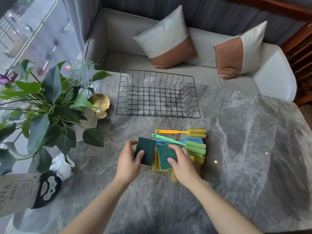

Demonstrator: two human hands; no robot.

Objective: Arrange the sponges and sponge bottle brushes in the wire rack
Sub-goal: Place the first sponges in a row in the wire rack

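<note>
A: Report the position of the wire rack.

B: The black wire rack stands on the grey marble table, at the far side, just in front of the sofa. No item lies inside it.

A: Locate the sponges and brushes.

B: All lie in one pile on the table, near the rack's front edge but apart from it. The yellow bottle brush lies farthest from the person, its foam head to the right. The green bottle brush lies diagonally across a blue bottle brush, which is mostly covered. Yellow sponges lie beneath and to the right.

A: State of the left hand?

B: The grip is closed on a green-faced sponge: thumb on its left edge, fingers over the green scouring face. Whether this sponge is raised off the table cannot be told.

A: State of the right hand?

B: Its grip holds a second green-faced sponge, thumb on the green face, fingers curled over the right edge. This sponge rests tilted on the yellow ones.

A: Surrounding objects?

B: A potted plant stands at the table's left, a gold dish beside it. Two cushions rest on the sofa.
</note>
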